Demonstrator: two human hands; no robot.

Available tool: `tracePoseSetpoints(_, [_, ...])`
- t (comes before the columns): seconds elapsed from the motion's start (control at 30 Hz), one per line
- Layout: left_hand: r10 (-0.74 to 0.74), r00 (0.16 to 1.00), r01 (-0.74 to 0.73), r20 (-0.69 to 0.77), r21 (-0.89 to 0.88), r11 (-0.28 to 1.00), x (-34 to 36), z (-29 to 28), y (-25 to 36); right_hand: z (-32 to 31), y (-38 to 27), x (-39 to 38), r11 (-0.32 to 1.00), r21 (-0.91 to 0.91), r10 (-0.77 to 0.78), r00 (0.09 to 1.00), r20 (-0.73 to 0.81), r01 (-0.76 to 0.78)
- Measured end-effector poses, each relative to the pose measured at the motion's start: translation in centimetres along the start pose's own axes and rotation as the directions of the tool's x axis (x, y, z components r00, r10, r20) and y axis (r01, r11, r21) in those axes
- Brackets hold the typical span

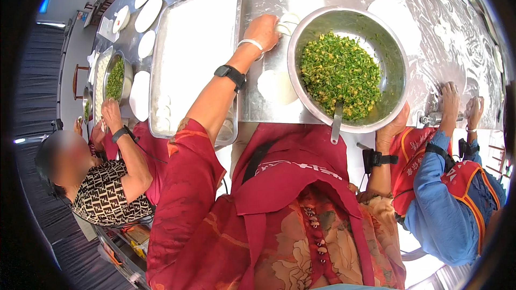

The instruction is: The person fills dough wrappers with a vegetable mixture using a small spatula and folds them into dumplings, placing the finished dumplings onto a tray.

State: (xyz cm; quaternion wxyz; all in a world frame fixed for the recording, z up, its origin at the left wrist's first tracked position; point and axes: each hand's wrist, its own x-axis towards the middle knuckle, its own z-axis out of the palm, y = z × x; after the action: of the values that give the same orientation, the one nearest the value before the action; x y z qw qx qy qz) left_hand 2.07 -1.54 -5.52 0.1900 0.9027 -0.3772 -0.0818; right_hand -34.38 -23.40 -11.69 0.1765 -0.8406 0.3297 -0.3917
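Note:
My left hand (pixel 262 32) reaches over the table, its fingers closed on the edge of some pale, round dough wrappers (pixel 288 23). Beside it stands a large steel mixing bowl (pixel 399 53), partly filled with chopped green filling (pixel 338 70) flecked with yellow. A flat metal utensil handle (pixel 336 124) sticks out of the filling over the near rim. At the bowl's lower right side, my right hand (pixel 396 124) grips it from outside, its fingertips hidden behind the wall. Near my left wrist, a pale floury round (pixel 277 87) lies on the table.
A big metal tray (pixel 196 48), white inside, lies left, with several pale pieces near its close end. Beyond it are white plates (pixel 148 15). A person at left works by another bowl of green filling (pixel 114 78). At right, a blue-sleeved person's hands (pixel 450 102) rest on the floured table (pixel 451 37).

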Motion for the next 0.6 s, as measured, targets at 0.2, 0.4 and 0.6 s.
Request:
tracePoseSetpoints(0.2, [-0.045, 0.998, 0.045, -0.032, -0.008, 0.999, 0.0, 0.2, 1.4, 0.3, 0.5, -0.4, 0.995, 0.066, 0.070, 0.997, -0.022, -0.068])
tracePoseSetpoints(0.4, [0.053, 0.991, -0.055, -0.126, -0.015, 0.998, -0.1, 1.2, 1.5, 0.5, 0.0, -0.1, 0.999, 0.042, 0.023, 0.997, -0.071, -0.020])
tracePoseSetpoints(0.6, [-0.103, 0.993, 0.112, 0.059, -0.170, 0.979, 0.5, 0.4, 0.5, 0.6, 0.2, -0.1, 0.999, 0.039, 0.033, 0.996, -0.080, -0.029])
